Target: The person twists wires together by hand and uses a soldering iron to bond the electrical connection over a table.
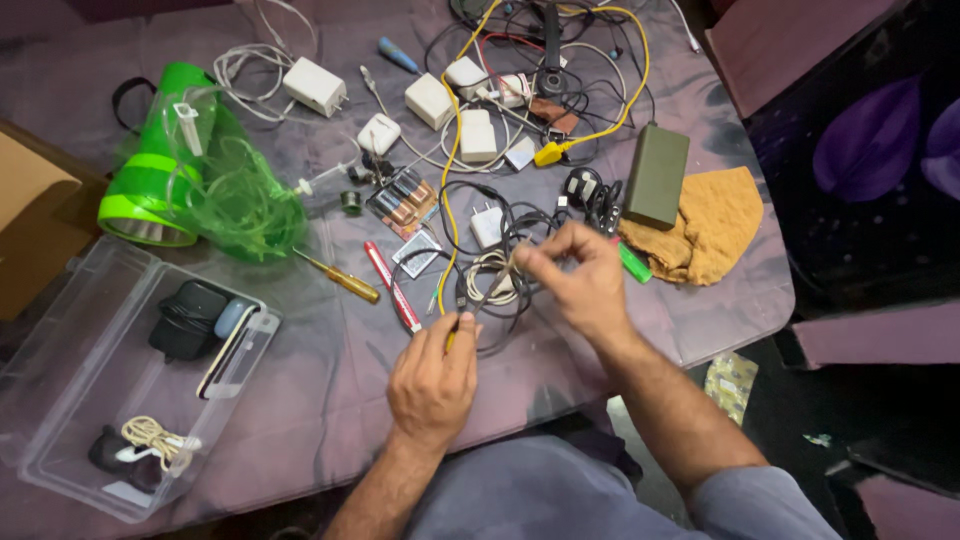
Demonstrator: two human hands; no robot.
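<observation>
Two bare forearms reach up from the bottom edge over a purple-covered table [330,420]. Closest to the viewer, the left hand [433,380] has its fingers curled shut, pinching the yellow cable [452,190] where that cable meets a tangle of black cables [500,290]. Just beyond, the right hand [580,280] has its fingertips pressed together on a cream-coloured coiled cord [490,272] lying in the same tangle.

Beside the left hand lie a red pen-like tool [392,286] and a yellow-handled screwdriver [338,277]. Near the right hand sit a white plug adapter [486,224], an olive power bank [657,175] and a mustard cloth [715,225]. Farther back are several white chargers [430,100] and a pack of batteries [402,200]. To the left stand a green torch [160,160] with crumpled green plastic, and a clear plastic box [70,300] holding small devices.

Cable ends inside the tangle are hard to tell apart, and the right hand hides part of it. Table corners are cut off by the frame.
</observation>
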